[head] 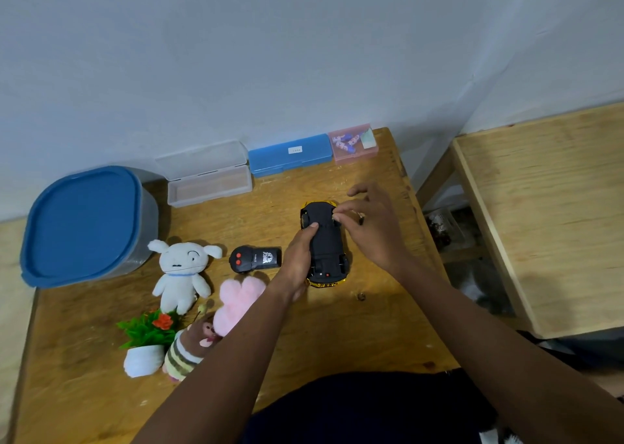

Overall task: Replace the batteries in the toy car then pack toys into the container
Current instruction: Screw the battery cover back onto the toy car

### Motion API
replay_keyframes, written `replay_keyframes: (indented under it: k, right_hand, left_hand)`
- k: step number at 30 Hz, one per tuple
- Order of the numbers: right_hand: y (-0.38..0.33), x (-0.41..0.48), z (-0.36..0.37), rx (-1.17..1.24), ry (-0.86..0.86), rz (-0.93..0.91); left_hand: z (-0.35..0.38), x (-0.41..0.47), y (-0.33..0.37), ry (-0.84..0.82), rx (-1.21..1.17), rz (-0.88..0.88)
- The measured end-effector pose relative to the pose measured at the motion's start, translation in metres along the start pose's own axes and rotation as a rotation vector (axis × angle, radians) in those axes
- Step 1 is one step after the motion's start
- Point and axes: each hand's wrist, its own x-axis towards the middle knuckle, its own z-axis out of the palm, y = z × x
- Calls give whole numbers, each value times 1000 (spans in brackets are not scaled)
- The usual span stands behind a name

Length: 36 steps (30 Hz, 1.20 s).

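1. The toy car (325, 241) lies upside down on the tabletop (337, 339), its black underside up, at about 2 o'clock from the tabletop's middle.
2. The left hand (297, 258) grips the car's left flank, fingers curled round it and thumb pressed on the underside. It seems to be steadying the car.
3. The right hand (373, 229) pinches thumb and forefinger together at the underside's right edge, with the other fingers spread loosely. Exactly what it nips is too small to tell.
4. The underside looks closed and unbroken, with no battery bay showing. I judge the battery swap to be at its opening step, with nothing yet taken out.
5. At 1 o'clock from the car, against the wall, sits a pink box (353, 145) holding small blue-and-white cylinders, probably the fresh batteries.
6. The container (84, 227) stands at 9 o'clock from the car, well apart, with its blue lid on.
7. Packing has not begun. The remote (255, 258), white plush (182, 271), pink plush (238, 300), striped doll (187, 351) and potted plant (148, 339) all lie on the tabletop at 8 to 9 o'clock from the car.
8. Still to do: open the bay, change the batteries, close it, take the lid off the container and load the toys.
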Motion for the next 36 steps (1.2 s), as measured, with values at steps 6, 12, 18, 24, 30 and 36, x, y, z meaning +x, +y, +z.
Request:
replay_keyframes:
  k: [6,12,18,24,30,36]
  right_hand:
    - [1,0,4,-131,-153,-51]
    - [-1,0,5,-154,-179,-45]
    - [-7,5,5,-180,-211,-32]
    - [-14,8,3,-172,-221,47]
    - [-15,13,4,-31,-259,195]
    - [-15,13,6,117,-245,249]
  left_hand:
    - [1,2,-1,20,-7,-6]
    - [1,0,0,34,-19,13]
    - [1,0,1,52,-7,22]
    - [2,-2,2,39,1,37]
    - [1,-2,2,47,16,27]
    - [-2,-1,1,38,17,21]
